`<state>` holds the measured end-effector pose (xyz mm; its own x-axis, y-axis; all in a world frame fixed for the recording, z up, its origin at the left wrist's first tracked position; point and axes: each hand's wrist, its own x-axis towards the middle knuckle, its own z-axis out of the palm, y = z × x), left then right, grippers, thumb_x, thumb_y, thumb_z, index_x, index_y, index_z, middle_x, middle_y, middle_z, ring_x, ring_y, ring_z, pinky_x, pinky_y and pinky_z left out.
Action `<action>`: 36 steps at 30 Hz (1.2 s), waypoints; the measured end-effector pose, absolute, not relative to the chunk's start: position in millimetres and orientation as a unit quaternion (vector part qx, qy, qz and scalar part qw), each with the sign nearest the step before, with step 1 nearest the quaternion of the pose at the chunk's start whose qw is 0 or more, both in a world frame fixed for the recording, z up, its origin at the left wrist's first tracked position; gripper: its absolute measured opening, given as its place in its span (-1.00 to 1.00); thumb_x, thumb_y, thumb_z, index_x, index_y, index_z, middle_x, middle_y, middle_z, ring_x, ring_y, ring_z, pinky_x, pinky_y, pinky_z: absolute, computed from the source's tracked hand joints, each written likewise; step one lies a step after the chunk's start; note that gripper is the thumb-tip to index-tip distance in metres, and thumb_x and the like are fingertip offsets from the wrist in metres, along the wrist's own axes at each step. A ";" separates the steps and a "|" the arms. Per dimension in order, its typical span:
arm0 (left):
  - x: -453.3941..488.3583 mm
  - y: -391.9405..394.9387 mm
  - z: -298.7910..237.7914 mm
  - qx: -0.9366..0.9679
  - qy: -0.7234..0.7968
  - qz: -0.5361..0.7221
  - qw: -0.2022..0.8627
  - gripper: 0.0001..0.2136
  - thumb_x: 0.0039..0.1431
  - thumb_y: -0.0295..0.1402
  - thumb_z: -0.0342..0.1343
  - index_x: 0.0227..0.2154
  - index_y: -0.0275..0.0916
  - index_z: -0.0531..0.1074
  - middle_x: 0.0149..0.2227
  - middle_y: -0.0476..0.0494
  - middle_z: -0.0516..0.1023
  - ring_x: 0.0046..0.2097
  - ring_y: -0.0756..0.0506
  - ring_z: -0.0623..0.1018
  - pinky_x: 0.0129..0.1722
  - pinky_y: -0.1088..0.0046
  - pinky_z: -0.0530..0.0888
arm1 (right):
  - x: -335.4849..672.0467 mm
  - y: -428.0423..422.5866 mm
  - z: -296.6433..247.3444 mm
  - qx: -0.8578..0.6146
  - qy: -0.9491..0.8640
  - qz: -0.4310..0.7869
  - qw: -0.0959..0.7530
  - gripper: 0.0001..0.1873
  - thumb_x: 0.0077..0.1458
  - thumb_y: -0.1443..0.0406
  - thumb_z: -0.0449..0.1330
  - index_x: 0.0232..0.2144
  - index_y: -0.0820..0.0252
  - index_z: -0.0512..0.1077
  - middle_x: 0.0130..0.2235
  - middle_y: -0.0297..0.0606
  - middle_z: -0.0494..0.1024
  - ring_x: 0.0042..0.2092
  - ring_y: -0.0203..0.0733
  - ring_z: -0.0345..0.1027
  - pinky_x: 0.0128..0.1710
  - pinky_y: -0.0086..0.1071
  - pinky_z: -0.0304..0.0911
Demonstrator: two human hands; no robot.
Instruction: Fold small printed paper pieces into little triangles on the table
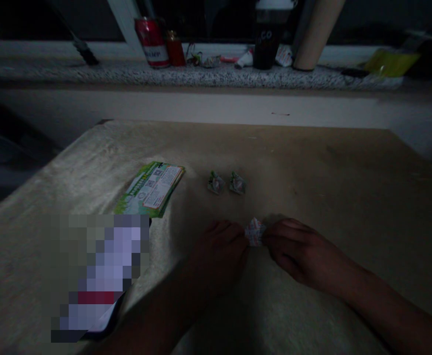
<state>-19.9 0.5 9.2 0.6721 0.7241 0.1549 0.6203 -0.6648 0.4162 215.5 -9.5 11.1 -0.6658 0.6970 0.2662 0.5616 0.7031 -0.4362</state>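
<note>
- Left hand point(219, 251) and right hand point(297, 246) pinch a small folded white-and-red paper piece point(254, 231) from either side, likely steadying its creases, near the beige table's point(330, 172) front edge.
- Two green-white folded pieces point(216, 182) lie farther back, out of the hands' way.

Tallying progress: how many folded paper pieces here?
3. One piece and another lie side by side on the table; a third is pinched between left hand and right hand.

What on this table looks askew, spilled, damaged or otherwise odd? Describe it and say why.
Nothing is spilled or visibly damaged. Only the stack of green leaflets lies at a slant to the table edge. The left hand and right hand pinch a folded paper piece.
</note>
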 end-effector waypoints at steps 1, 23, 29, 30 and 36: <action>-20.4 0.3 9.0 0.899 0.374 0.156 0.167 -0.86 0.38 -0.48 0.09 -0.21 -0.26 0.56 -0.19 -0.13 0.60 -0.14 -0.16 0.53 -0.03 0.22 0.43 | 215.5 -9.1 11.3 -0.351 -0.897 0.158 0.216 -0.76 0.32 0.44 0.14 -0.08 0.14 0.57 -0.15 -0.20 0.65 -0.16 -0.07 0.49 -0.08 -0.14 0.47; -19.2 0.1 4.0 0.836 0.473 0.172 0.217 -0.86 0.35 -0.43 0.10 -0.13 -0.24 0.53 -0.18 -0.18 0.63 -0.14 -0.21 0.56 0.00 0.14 0.45 | 221.3 -5.3 3.8 -0.414 -0.834 0.221 0.289 -0.89 0.32 0.38 0.22 -0.27 0.15 0.55 -0.28 -0.24 0.61 -0.29 -0.21 0.55 -0.30 -0.39 0.42; -16.4 -0.1 2.8 0.812 0.509 0.171 0.230 -0.86 0.36 -0.39 0.06 -0.16 -0.23 0.52 -0.22 -0.18 0.61 -0.19 -0.20 0.55 -0.08 0.17 0.46 | 216.1 -2.9 3.7 -0.454 -0.799 0.247 0.307 -0.89 0.27 0.37 0.25 -0.34 0.12 0.53 -0.32 -0.28 0.62 -0.34 -0.24 0.54 -0.35 -0.40 0.38; -15.8 0.2 2.9 0.810 0.511 0.167 0.234 -0.86 0.36 -0.38 0.05 -0.16 -0.23 0.52 -0.22 -0.19 0.61 -0.19 -0.20 0.56 -0.11 0.17 0.46 | 215.4 -2.8 3.7 -0.459 -0.794 0.251 0.309 -0.88 0.26 0.38 0.24 -0.34 0.12 0.53 -0.32 -0.27 0.62 -0.34 -0.23 0.54 -0.35 -0.40 0.38; -12.0 2.2 7.3 0.807 0.523 0.152 0.227 -0.85 0.36 -0.39 0.03 -0.17 -0.24 0.50 -0.22 -0.20 0.62 -0.22 -0.20 0.56 -0.15 0.21 0.45 | 213.9 -3.7 0.2 -0.482 -0.780 0.268 0.296 -0.87 0.24 0.40 0.21 -0.36 0.13 0.51 -0.32 -0.27 0.60 -0.34 -0.22 0.51 -0.34 -0.36 0.36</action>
<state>-12.0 2.2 7.3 0.4063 0.9137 0.0073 0.7763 -0.3493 0.5247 213.9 -3.7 0.2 -0.3610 0.9101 0.2036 0.5927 0.3925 -0.7033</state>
